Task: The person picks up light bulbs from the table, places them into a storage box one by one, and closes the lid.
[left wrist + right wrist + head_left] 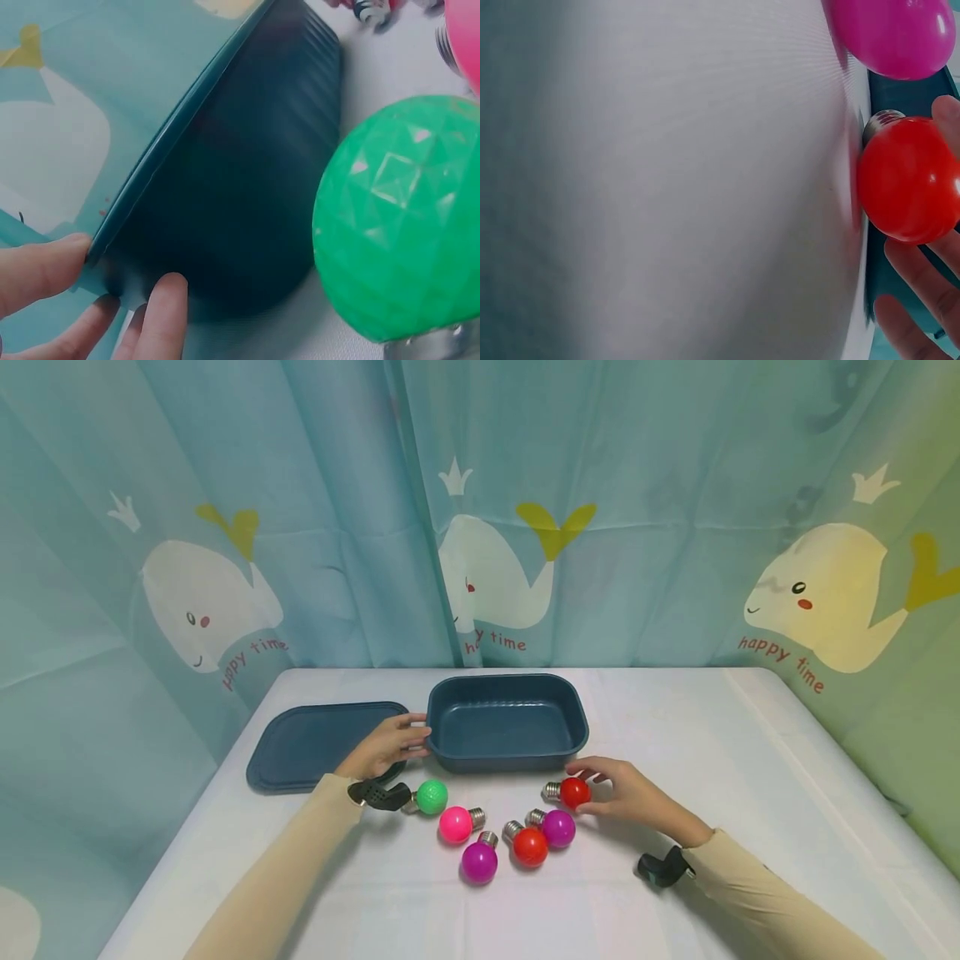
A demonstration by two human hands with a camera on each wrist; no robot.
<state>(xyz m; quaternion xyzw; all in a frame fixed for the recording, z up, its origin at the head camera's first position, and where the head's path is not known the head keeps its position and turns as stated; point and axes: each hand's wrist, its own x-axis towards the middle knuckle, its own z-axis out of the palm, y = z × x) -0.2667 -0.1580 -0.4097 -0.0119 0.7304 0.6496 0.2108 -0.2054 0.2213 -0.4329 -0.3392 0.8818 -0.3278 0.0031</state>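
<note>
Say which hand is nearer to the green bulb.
Left. The left hand is just beyond the green bulb and slightly to its left, touching the container; the right hand is farther off to the right, by a red bulb.

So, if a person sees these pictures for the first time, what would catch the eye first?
Most likely the six bright bulbs, green, pink, purple and red, lying on the white table in front of the dark blue box. The left hand touches the box's left end, and the right hand is at the red bulb nearest the box. Behind, white whales on the curtain also stand out.
</note>
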